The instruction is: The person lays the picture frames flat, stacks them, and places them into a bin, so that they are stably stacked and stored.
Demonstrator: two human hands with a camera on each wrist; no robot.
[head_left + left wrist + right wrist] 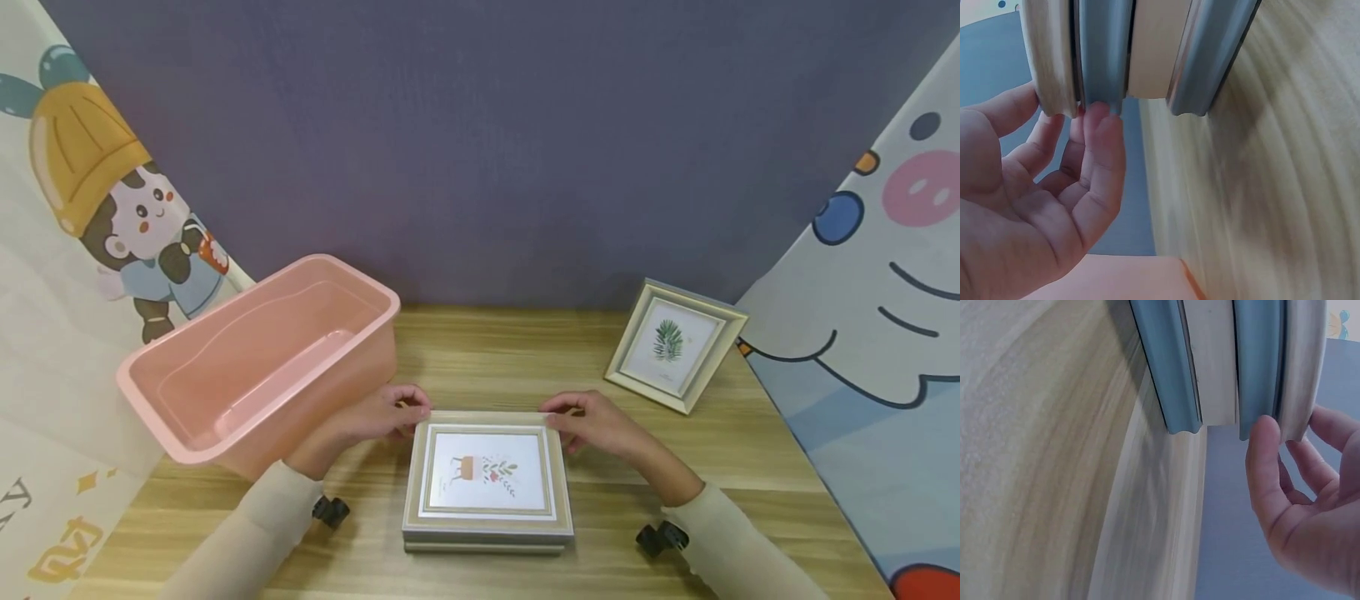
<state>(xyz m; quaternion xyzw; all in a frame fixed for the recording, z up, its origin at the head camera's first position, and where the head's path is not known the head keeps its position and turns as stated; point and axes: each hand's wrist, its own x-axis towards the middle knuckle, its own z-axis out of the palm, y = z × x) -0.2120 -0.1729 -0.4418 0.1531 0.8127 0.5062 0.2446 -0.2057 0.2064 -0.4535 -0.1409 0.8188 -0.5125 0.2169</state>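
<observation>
Pale sleeves (247, 533), grooved rectangular frames (487, 483)

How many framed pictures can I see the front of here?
2: the potted-plant picture on top of the stack, and the leaf picture toward the back right of the table. More may be hidden lower in the stack.

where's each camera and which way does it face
Head: worn there, facing forward and down at stacked cream rectangular picture frames; left fingers, right fingers, cream sleeves show.
Left wrist: worn there, facing frame edges; left fingers show.
Right wrist: worn there, facing frame edges; right fingers show.
Both wrist views share frames, grained brown tabletop.
</observation>
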